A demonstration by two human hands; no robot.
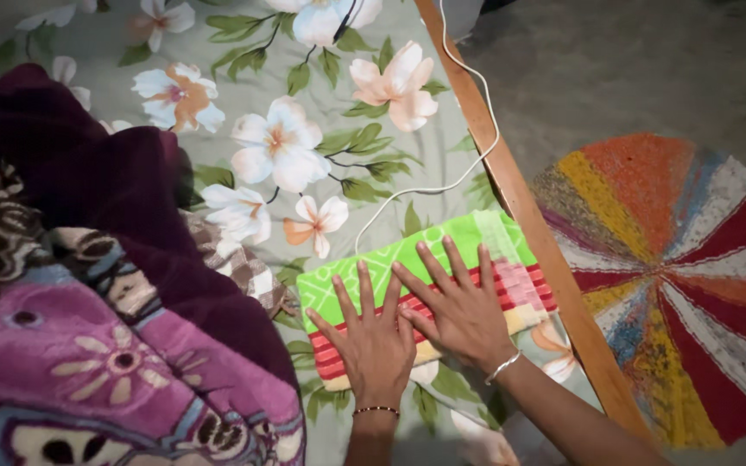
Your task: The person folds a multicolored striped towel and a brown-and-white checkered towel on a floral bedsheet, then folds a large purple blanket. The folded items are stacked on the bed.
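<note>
A folded cloth (485, 242) in bright green with red, pink and cream stripes lies on a flowered bedsheet (304, 129) near the bed's right edge. My left hand (373, 336) rests flat on the cloth's near left part, fingers spread. My right hand (459, 302) lies flat on its middle, fingers spread and overlapping the left hand slightly. A beaded bracelet circles the left wrist and a thin silver bangle the right.
A heap of purple and patterned blankets (88, 328) fills the left side. A white cable (468, 129) runs across the sheet to the cloth. The bed's wooden rail (537, 224) runs diagonally. A round multicoloured rug (684, 276) lies on the grey floor.
</note>
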